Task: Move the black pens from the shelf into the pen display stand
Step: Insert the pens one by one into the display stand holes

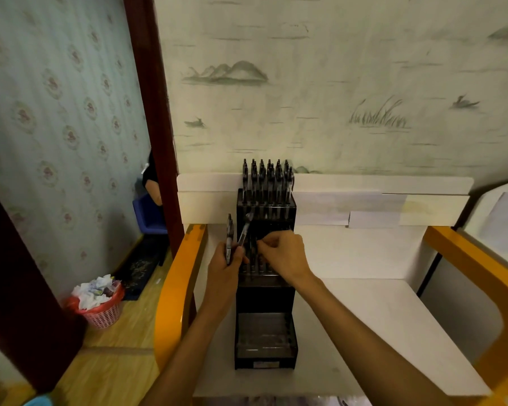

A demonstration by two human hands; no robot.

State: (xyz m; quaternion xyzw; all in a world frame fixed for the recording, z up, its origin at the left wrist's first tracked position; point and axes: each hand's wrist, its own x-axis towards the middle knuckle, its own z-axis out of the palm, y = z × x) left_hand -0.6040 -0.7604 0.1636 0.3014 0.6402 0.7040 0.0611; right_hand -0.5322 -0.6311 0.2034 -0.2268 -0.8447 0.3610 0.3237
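Observation:
A black stepped pen display stand (265, 300) sits on the white shelf (379, 312). Several black pens (267, 183) stand upright in its back rows. My left hand (228, 266) grips two black pens (230, 237), one upright and one leaning right toward the stand. My right hand (285, 254) is over the stand's middle row, its fingers pinching the top of a pen there. More pens stand in that middle row, partly hidden by my hands. The front tray of the stand holds no upright pens.
Orange wooden arms (176, 288) frame the shelf on both sides. A white back panel (364, 200) rises behind the stand against the wall. On the floor at left are a pink basket of waste paper (100, 303) and a blue chair (150, 215).

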